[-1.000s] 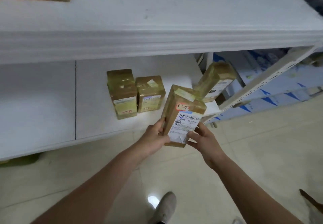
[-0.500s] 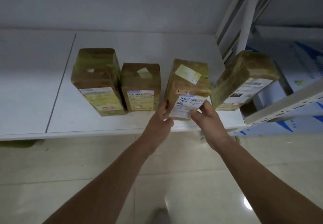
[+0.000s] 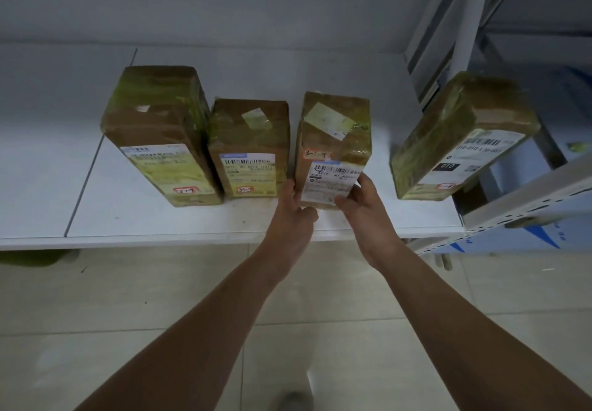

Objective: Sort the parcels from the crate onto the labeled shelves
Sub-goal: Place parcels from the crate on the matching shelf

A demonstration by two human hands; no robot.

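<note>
Both hands clasp one taped parcel at its near, lower end on the white shelf. The left hand lays its thumb up the parcel's left edge, with its fingers curled in below. The right hand pinches the right edge, its fingers on the label. A shorter parcel stands just beside it on the left, next to a taller parcel. A tilted parcel sits apart on the right.
</note>
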